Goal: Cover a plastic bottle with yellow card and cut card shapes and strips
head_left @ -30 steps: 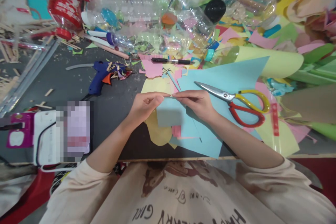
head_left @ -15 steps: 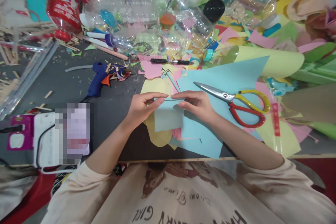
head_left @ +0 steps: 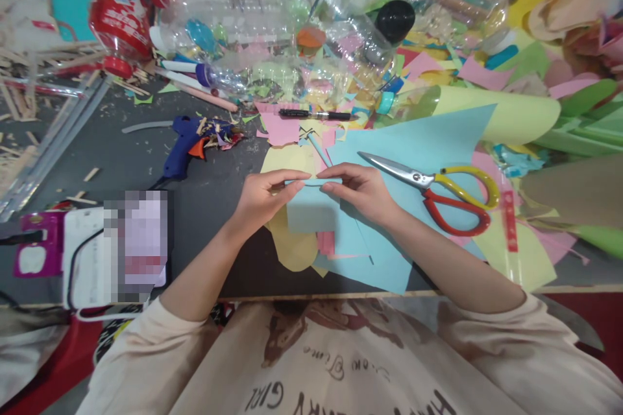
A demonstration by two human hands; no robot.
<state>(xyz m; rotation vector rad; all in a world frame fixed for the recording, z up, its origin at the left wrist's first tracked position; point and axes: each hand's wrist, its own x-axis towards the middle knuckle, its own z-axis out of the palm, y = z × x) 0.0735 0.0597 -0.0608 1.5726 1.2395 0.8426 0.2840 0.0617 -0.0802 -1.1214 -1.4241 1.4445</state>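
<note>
Between my hands is a small piece of light blue paper, its top edge curled or folded over. My left hand pinches the rolled edge at its left end, thumb against fingers. At the right end my right hand pinches the same edge. Beneath lie a larger light blue sheet and a yellow paper piece. A thin light blue paper roll lies just beyond my fingers. Scissors with one yellow and one red handle rest on the blue sheet, right of my right hand.
A blue glue gun lies to the left, with a phone nearer me. A black pen lies ahead on paper scraps. Clear plastic bottles crowd the back. A yellow paper roll is at the right.
The edge of the small blue paper is curled further, and its hanging part looks shorter. My right thumb has shifted slightly left along the edge.
</note>
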